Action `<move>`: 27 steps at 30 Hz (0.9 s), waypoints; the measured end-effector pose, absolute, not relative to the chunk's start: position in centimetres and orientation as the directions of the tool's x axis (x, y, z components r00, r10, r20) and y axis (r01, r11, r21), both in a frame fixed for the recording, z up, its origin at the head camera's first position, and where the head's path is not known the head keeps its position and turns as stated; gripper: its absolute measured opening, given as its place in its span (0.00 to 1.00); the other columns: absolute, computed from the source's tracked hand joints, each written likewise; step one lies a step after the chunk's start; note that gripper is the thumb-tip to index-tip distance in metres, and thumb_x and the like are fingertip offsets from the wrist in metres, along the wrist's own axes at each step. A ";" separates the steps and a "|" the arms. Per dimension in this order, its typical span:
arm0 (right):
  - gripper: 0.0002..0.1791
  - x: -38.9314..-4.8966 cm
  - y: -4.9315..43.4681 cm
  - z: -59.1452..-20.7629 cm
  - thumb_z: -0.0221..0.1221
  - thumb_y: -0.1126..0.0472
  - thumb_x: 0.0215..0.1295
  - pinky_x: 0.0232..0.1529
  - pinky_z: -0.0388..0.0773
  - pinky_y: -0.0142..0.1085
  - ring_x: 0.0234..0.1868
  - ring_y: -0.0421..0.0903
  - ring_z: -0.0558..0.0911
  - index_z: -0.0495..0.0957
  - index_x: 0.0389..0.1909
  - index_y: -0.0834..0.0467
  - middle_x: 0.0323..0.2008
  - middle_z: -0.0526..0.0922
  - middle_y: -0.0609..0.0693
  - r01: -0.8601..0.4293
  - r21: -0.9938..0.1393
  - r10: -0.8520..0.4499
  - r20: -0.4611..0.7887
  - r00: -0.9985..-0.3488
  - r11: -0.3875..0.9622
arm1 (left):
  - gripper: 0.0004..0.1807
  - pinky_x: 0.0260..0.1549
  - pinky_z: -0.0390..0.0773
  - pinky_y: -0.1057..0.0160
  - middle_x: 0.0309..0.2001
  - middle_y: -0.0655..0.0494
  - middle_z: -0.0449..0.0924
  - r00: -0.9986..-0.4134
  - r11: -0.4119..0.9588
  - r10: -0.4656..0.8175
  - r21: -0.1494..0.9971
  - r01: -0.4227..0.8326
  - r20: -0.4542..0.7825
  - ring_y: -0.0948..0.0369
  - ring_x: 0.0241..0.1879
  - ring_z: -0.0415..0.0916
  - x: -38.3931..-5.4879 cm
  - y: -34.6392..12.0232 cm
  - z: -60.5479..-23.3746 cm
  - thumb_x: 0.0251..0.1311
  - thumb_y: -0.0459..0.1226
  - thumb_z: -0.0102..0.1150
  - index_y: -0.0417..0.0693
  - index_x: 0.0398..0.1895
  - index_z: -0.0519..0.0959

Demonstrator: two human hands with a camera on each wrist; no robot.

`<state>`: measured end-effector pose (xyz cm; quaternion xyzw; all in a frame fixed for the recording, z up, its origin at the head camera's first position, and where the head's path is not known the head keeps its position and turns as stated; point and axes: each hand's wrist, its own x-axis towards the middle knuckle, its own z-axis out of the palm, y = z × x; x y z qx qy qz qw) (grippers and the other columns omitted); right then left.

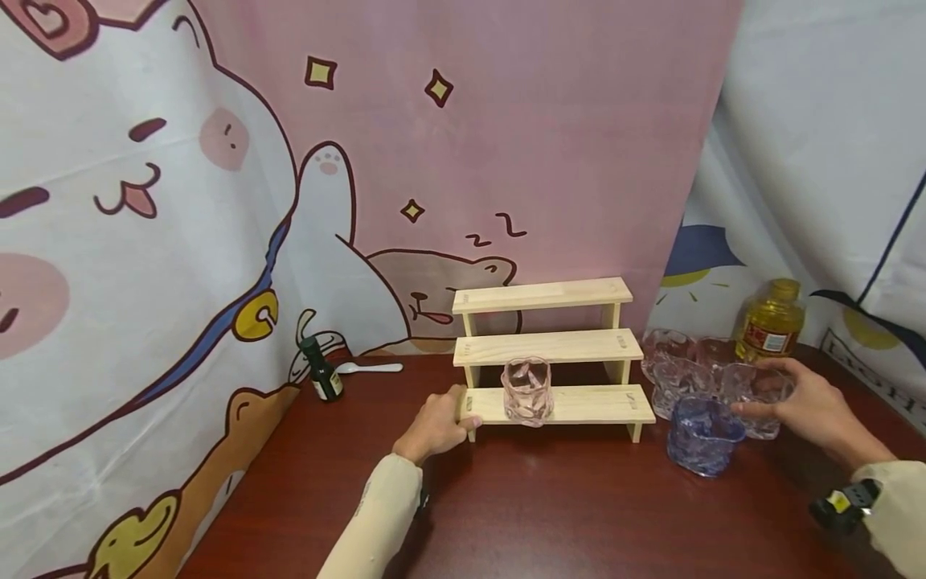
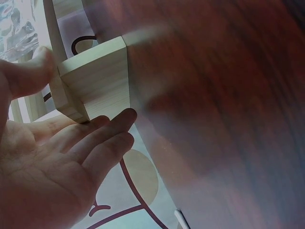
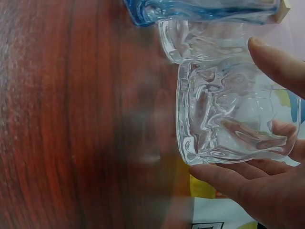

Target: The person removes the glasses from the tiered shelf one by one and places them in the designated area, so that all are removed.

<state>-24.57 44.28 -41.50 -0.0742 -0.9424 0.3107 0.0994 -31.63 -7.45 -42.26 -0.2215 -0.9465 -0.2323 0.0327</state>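
Note:
My left hand [image 1: 436, 425] holds the left end of the lowest step of a three-tier wooden shelf [image 1: 571, 404]. In the left wrist view, its thumb lies on one side of the board end [image 2: 71, 102] and the fingers reach along the other. A pink-tinted glass [image 1: 527, 392] stands on that lowest step. At the right, my right hand [image 1: 817, 406] is around a clear glass [image 3: 233, 114], thumb on one side and fingers on the other. Right beside that glass stands a blue glass [image 1: 703, 438].
Several more clear glasses [image 1: 667, 354] cluster behind, near a yellow oil bottle [image 1: 772, 322]. A small dark bottle [image 1: 322, 371] and a white spoon [image 1: 370, 368] are at the back left. Printed cloth [image 1: 579, 145] hangs behind the dark red table [image 1: 550, 515].

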 end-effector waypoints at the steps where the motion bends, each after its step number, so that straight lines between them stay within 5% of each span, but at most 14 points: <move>1: 0.59 -24.6 44.3 -41.6 0.75 0.39 0.48 0.37 0.74 0.57 0.50 0.73 0.75 0.57 0.68 0.73 0.55 0.75 0.77 0.077 -0.603 0.202 0.141 -0.969 0.794 | 0.30 0.33 0.73 0.60 0.35 0.49 0.80 -0.899 0.793 0.405 0.427 0.435 0.166 0.58 0.32 0.72 -31.6 -7.5 -42.3 0.62 0.42 0.67 0.37 0.63 0.71; 17: 0.57 -24.8 44.0 -42.4 0.77 0.47 0.47 0.42 0.71 0.62 0.51 0.75 0.73 0.56 0.68 0.74 0.56 0.71 0.80 0.105 -0.604 0.228 0.131 -0.965 0.790 | 0.30 0.33 0.73 0.60 0.38 0.48 0.81 -0.902 0.798 0.398 0.421 0.430 0.167 0.58 0.33 0.72 -31.6 -7.4 -42.3 0.62 0.42 0.67 0.38 0.64 0.71; 27: 0.53 -25.1 43.8 -42.7 0.77 0.54 0.47 0.35 0.76 0.51 0.49 0.73 0.76 0.58 0.67 0.75 0.56 0.72 0.80 0.062 -0.613 0.193 0.150 -0.970 0.788 | 0.29 0.32 0.73 0.61 0.34 0.50 0.80 -0.890 0.793 0.410 0.404 0.456 0.199 0.58 0.31 0.72 -31.7 -7.4 -42.3 0.61 0.42 0.67 0.38 0.62 0.72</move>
